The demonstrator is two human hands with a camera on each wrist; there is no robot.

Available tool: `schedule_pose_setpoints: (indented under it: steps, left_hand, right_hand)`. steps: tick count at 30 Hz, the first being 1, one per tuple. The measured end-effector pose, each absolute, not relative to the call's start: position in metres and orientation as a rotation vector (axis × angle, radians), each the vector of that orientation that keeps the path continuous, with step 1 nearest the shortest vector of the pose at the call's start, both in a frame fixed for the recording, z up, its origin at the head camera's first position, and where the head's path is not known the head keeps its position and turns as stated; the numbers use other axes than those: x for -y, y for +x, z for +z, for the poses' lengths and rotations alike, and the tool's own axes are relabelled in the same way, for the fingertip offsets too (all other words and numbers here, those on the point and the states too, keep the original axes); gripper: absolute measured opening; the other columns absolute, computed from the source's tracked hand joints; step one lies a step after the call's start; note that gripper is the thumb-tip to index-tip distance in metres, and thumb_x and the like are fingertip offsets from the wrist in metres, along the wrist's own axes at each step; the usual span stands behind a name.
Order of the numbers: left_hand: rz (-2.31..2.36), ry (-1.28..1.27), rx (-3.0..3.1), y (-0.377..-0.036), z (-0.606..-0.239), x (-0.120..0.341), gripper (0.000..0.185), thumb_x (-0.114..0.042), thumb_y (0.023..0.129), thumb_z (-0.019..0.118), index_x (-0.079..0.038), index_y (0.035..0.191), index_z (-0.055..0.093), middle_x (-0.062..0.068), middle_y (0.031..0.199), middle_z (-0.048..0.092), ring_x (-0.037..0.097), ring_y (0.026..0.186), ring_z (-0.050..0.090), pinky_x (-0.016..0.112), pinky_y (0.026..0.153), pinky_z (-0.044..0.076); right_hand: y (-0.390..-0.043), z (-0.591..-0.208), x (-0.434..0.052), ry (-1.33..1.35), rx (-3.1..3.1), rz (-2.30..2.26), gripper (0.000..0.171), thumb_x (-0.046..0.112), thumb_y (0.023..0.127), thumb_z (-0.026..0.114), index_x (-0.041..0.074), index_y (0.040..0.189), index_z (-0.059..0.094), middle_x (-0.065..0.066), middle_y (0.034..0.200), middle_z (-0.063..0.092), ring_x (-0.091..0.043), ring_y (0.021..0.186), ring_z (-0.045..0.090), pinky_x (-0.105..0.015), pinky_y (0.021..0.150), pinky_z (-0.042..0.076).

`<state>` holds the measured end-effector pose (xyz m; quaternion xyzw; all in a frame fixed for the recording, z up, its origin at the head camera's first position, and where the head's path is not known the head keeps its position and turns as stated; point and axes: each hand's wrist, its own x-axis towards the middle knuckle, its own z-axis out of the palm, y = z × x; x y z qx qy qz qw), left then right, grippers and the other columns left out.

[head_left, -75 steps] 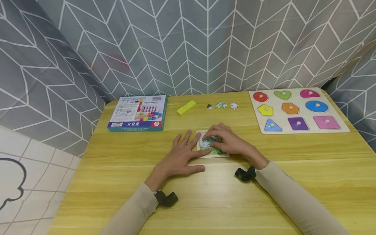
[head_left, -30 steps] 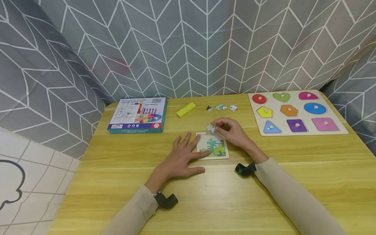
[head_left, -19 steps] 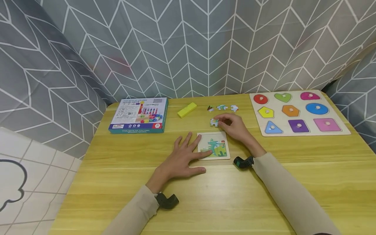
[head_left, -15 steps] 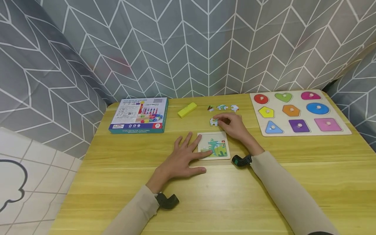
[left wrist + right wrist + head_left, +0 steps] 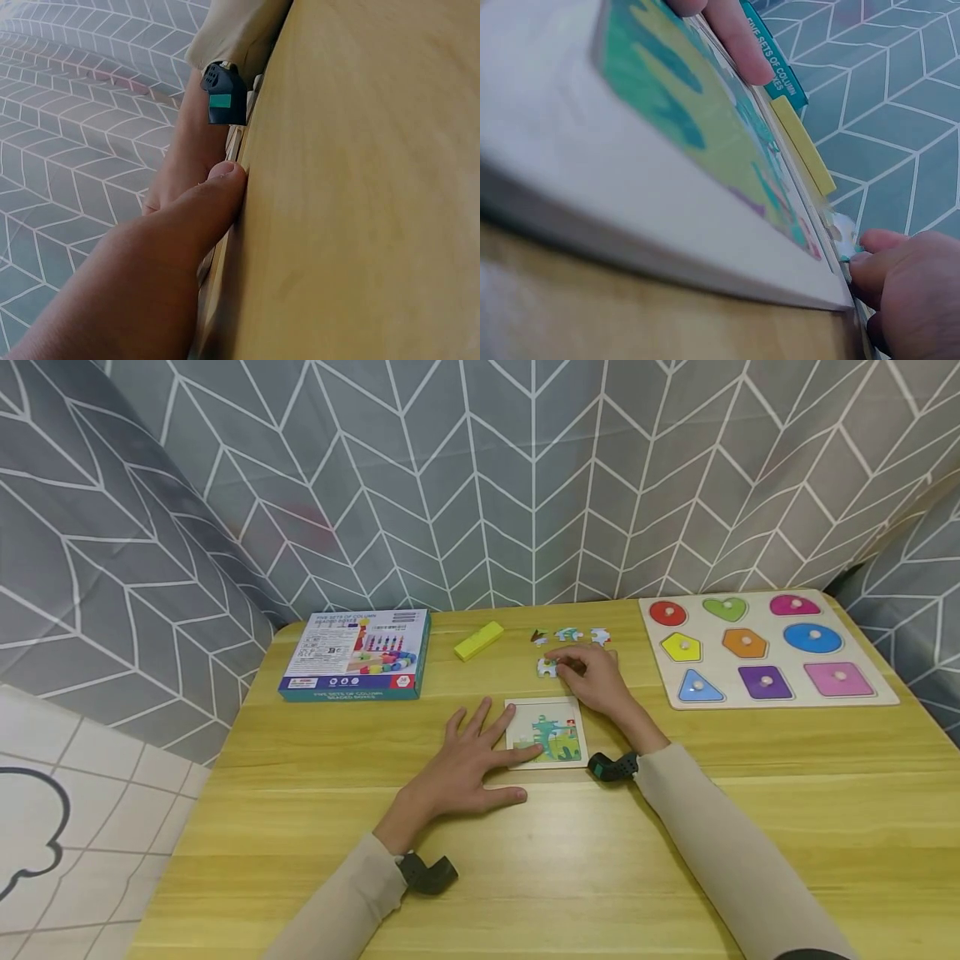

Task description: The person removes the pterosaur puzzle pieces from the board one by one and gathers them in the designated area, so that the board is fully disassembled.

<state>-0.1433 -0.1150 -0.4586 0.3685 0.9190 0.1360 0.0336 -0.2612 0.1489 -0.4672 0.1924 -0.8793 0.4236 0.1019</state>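
Note:
A small puzzle board (image 5: 546,732) with a pale frame and a green dinosaur picture lies mid-table; its upper part is bare of pieces. My left hand (image 5: 467,762) lies with fingers spread, its fingertips on the board's left side. Just beyond the board, my right hand (image 5: 592,678) pinches a white and green puzzle piece (image 5: 547,667) between thumb and index finger. In the right wrist view that puzzle piece (image 5: 844,232) shows at the fingertips. Several loose puzzle pieces (image 5: 568,634) lie in a row behind it.
A boxed bead set (image 5: 352,656) lies at the back left. Right of it is a yellow block (image 5: 478,641). A wooden shape board (image 5: 765,647) with knobbed coloured shapes occupies the back right. A grey patterned curtain (image 5: 495,485) hangs behind the table (image 5: 525,877).
My right hand has lifted the puzzle piece off the board and moved it back toward the loose pieces, turning it slightly. My left hand stays in place.

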Motion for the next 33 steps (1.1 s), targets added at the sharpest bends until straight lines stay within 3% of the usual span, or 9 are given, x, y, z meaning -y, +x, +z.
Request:
schedule_pose_setpoints:
  steps: [11, 17, 33]
  left_hand:
    - [0.407, 1.126, -2.822, -0.1432, -0.4573, 0.1139, 0.062, -0.074, 0.094, 0.045, -0.055, 0.152, 0.034, 0.005, 0.173, 0.009, 0.041, 0.16, -0.002, 0.067, 0.122, 0.005]
    - [0.405, 1.129, -2.822, -0.1432, -0.4568, 0.1142, 0.062, -0.073, 0.094, 0.047, -0.055, 0.152, 0.035, 0.005, 0.173, 0.009, 0.041, 0.16, -0.002, 0.068, 0.122, 0.006]
    - [0.405, 1.125, -2.828, -0.142, -0.4573, 0.1145, 0.062, -0.073, 0.094, 0.047, -0.054, 0.152, 0.036, 0.006, 0.173, 0.01, 0.042, 0.159, 0.0, 0.068, 0.121, 0.006]
  right_hand:
    - [-0.2555, -0.4621, -0.1498, 0.515, 2.65, 1.14, 0.023, 0.018, 0.089, 0.076, 0.006, 0.109, 0.077, -0.016, 0.112, 0.071, -0.034, 0.1, 0.051, -0.052, 0.089, 0.026]
    - [-0.256, -0.4626, -0.1497, 0.5, 2.664, 1.06, 0.023, 0.023, 0.088, 0.079, 0.01, 0.107, 0.079, -0.015, 0.106, 0.065, -0.032, 0.095, 0.042, -0.05, 0.084, 0.022]
    - [-0.2594, -0.4599, -0.1447, 0.448, 2.76, 1.037, 0.028, 0.028, 0.092, 0.076, 0.017, 0.117, 0.078, -0.013, 0.1, 0.063, -0.031, 0.094, 0.042, -0.052, 0.084, 0.022]
